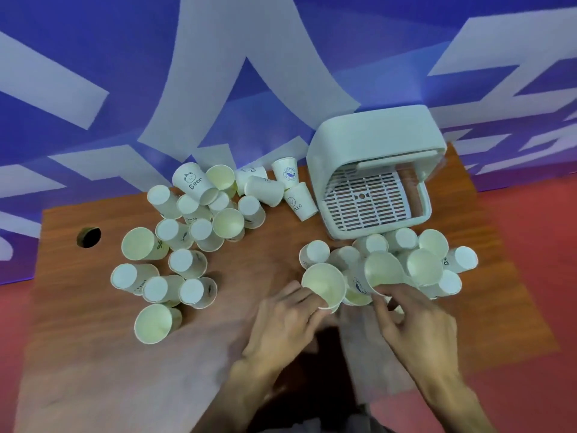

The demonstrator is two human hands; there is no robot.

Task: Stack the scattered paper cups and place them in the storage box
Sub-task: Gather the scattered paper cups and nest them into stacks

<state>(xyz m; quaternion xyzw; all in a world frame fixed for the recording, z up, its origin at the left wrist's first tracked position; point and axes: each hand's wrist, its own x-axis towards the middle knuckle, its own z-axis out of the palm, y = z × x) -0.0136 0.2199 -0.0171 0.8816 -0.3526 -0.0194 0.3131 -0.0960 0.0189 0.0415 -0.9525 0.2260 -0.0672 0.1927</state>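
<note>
Two paper cups in hand, mouths up: left hand [281, 320] has its fingers curled round the side of a white cup [324, 284], and right hand [415, 323] pinches the wall of a tilted cup [382, 273] just beside it. Both are at the near edge of the right pile [424, 265], which crowds the front of the storage box [374, 135]. The left pile [199, 229] is bigger: a mix of upright, inverted and toppled cups, some printed. Table [256, 260] is brown wood-grain with a round cable hole [89, 237]. Box is white plastic with rounded corners and a slatted grid floor, open side toward the camera. Red floor [530, 229], blue wall [93, 42] with large white shapes.
</note>
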